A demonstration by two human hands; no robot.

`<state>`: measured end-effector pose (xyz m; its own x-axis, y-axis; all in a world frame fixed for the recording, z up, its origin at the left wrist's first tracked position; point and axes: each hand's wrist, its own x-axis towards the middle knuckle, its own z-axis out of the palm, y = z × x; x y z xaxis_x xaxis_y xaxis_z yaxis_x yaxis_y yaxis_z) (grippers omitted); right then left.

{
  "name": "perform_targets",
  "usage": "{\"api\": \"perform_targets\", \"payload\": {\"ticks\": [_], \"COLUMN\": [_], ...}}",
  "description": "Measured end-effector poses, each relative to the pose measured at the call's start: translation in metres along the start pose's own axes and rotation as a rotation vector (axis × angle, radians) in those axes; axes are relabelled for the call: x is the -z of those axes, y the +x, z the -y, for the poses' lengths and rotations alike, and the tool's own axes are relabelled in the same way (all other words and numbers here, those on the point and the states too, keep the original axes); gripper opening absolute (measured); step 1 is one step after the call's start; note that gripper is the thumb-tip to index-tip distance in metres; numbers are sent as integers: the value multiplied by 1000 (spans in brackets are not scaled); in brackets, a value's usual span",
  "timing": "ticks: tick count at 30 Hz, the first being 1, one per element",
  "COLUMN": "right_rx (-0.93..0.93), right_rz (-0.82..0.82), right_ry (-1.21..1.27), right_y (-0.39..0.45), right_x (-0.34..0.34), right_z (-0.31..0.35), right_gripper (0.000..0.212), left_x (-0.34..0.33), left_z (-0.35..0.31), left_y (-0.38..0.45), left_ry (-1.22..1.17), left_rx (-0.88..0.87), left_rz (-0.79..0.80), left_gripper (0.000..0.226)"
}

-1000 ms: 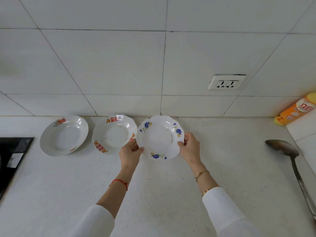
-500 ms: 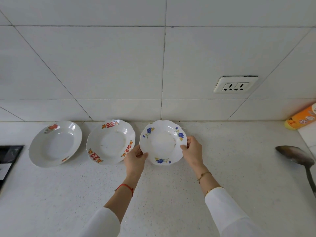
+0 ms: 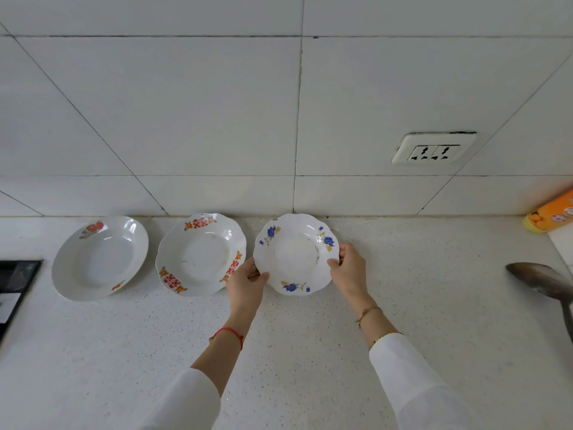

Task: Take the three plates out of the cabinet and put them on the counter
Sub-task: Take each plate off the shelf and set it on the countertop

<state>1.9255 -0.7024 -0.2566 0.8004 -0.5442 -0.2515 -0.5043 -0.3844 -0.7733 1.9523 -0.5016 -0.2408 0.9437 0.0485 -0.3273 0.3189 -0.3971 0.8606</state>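
A blue-flowered plate sits low over the speckled counter, pinched at opposite edges by a person's two hands, close to the foot of the tiled wall; whether its base already touches the surface cannot be told from this angle. The left hand clamps the near-left rim with thumb on top and fingers curled beneath, while the right hand closes on the right rim in the same way, a two-sided hold that appears chosen to keep the shallow dish level as it goes down. Just beyond the left hand lies a plate with red characters, flat on the counter and almost touching the held one, and farther out on that side rests a plate with an orange fruit motif, the three forming a row along the wall. That line suggests the job is all but finished, with only the release of the last plate remaining. Well off to the right-hand side, a metal ladle lies on the counter and an orange bottle leans at the wall, both clear of the work. A wall socket is set in the tiles above the right hand, and a black hob edge shows far beyond the left
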Motion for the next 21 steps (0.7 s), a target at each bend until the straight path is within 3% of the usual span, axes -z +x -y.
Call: {"api": "perform_targets", "payload": {"ticks": [21], "right_rx": [-18], "right_rz": [11], "right_ry": [-149], "right_y": [-2], "right_x": [6], "right_z": [12], "right_gripper": [27], "left_x": [23], "left_z": [-6], "left_y": [-9], "left_ry": [69], "left_rx": [8], "left_rz": [48], "left_gripper": [47]}}
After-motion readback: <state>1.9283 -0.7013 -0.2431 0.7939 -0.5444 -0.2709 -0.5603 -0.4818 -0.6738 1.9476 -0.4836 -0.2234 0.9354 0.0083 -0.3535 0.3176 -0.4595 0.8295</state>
